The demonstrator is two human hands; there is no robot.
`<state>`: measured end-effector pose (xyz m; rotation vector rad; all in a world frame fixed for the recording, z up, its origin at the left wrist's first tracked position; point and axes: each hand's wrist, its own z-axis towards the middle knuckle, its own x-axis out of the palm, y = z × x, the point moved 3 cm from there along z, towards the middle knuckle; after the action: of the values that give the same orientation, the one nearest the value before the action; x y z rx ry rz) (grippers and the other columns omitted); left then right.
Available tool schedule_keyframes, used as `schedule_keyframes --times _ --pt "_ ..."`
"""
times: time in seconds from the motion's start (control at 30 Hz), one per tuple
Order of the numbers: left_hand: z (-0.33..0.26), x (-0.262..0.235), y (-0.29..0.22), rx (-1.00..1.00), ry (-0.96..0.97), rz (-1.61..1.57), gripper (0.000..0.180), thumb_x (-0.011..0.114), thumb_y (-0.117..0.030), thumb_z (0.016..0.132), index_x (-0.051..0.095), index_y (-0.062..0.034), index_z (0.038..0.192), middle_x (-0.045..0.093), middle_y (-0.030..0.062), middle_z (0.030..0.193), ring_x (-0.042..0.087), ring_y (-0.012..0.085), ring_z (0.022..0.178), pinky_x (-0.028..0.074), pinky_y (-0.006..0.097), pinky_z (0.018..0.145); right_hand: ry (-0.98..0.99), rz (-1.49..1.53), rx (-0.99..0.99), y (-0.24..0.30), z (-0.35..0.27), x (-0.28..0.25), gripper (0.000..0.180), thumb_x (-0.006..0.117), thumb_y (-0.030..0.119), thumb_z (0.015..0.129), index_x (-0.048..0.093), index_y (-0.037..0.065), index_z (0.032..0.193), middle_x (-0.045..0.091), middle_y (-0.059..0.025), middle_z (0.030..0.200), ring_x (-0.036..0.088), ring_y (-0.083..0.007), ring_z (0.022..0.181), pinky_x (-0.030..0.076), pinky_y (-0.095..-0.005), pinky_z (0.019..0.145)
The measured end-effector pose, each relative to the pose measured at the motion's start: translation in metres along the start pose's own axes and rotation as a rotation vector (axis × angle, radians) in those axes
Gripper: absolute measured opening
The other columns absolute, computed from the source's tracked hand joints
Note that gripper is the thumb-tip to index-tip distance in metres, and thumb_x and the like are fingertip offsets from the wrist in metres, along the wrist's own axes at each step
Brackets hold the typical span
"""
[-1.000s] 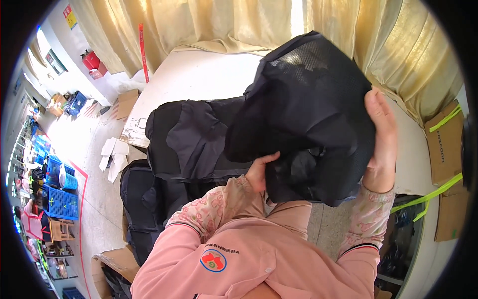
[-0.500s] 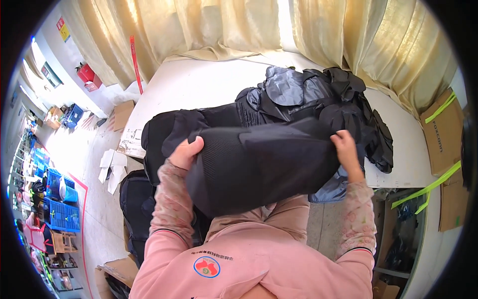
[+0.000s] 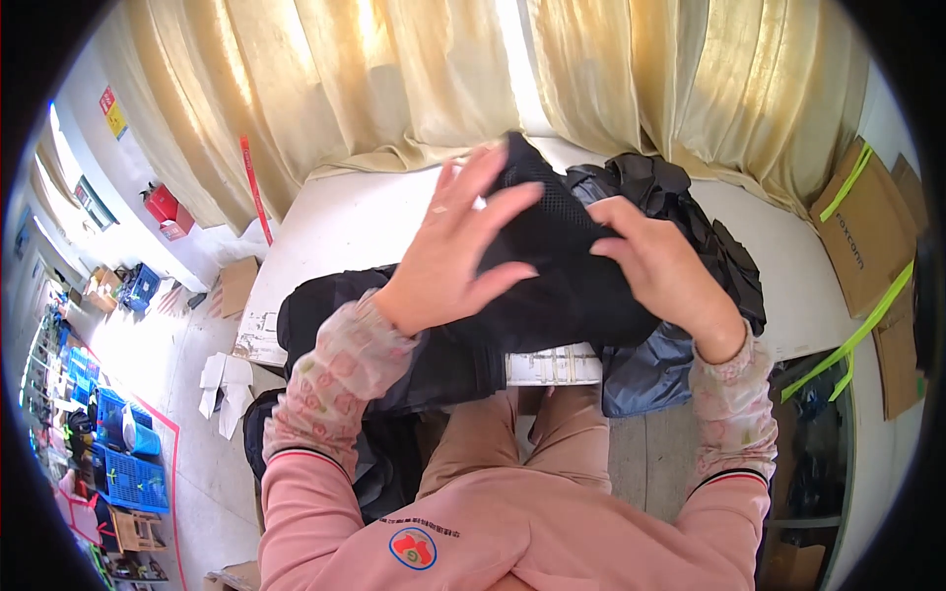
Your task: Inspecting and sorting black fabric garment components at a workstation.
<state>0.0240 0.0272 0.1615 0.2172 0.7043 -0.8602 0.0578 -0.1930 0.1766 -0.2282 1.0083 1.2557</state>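
A black fabric piece with a mesh panel is held up in front of me, above the white table. My right hand pinches its mesh edge between thumb and fingers. My left hand is open, fingers spread, at the left side of the piece; whether the fingertips touch it I cannot tell. Under and left of it, more black padded fabric lies along the table's near edge. Behind and to the right is a heap of black and grey fabric pieces. A blue-grey cloth hangs over the near edge.
Pale gold curtains hang behind the table. Flattened cardboard with yellow-green straps leans at the right. Blue crates stand on the floor at the far left, past a red floor line. Black padded pieces are beside my left leg.
The black piece has been raised and turned, its mesh part now upright and farther from me. My left hand has let go and spread its fingers; my right hand has moved up and inward.
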Motion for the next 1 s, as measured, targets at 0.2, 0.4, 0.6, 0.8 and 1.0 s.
schedule_keyframes --times 0.2,0.4,0.6,0.8,1.0 --pt "0.074 -0.019 -0.014 0.253 0.099 0.207 0.054 0.077 -0.034 0.069 0.058 -0.0153 0.116 0.027 0.0116 0.151 0.02 0.0328 0.141 0.005 0.061 0.111 -0.109 -0.176 -0.038 0.019 -0.002 -0.002 0.028 0.063 0.005 0.083 0.05 0.003 0.108 0.061 -0.0194 0.086 0.06 -0.0398 0.075 0.047 -0.0438 0.06" --pt "0.112 -0.01 -0.018 0.374 0.543 0.144 0.038 0.075 -0.034 0.071 0.061 -0.01 0.097 0.063 0.007 0.101 0.057 0.0273 0.101 0.032 0.048 0.104 -0.171 -0.18 -0.11 0.019 -0.002 -0.014 0.03 0.063 0.007 0.084 0.051 0.005 0.111 0.061 -0.0166 0.086 0.061 -0.0372 0.069 0.048 -0.0428 0.057" --pt "0.142 -0.06 -0.002 0.421 0.162 0.505 0.037 0.067 -0.039 0.079 0.054 -0.0053 0.085 0.055 0.011 0.075 0.055 0.0322 0.076 0.042 0.038 0.071 -0.324 -0.65 0.118 -0.01 -0.033 -0.045 0.032 0.06 0.006 0.085 0.051 0.007 0.116 0.06 -0.0129 0.095 0.062 -0.0334 0.067 0.05 -0.0397 0.055" --pt "0.146 -0.069 -0.017 0.344 0.267 0.519 0.038 0.061 -0.039 0.086 0.051 -0.003 0.088 0.05 0.0122 0.081 0.048 0.0295 0.079 0.034 0.035 0.076 -0.546 -0.552 0.071 -0.061 -0.089 -0.074 0.019 0.058 0.002 0.086 0.058 0.004 0.105 0.061 -0.0125 0.09 0.062 -0.03 0.066 0.051 -0.0351 0.058" --pt "0.147 -0.05 -0.028 0.331 0.278 0.399 0.027 0.058 -0.029 0.089 0.05 -0.0037 0.091 0.049 0.0124 0.084 0.048 0.0288 0.081 0.034 0.037 0.081 -0.599 -0.026 0.14 0.016 -0.038 -0.082 0.033 0.065 0.012 0.084 0.059 0.004 0.115 0.063 -0.0176 0.087 0.063 -0.0288 0.077 0.05 -0.0331 0.067"
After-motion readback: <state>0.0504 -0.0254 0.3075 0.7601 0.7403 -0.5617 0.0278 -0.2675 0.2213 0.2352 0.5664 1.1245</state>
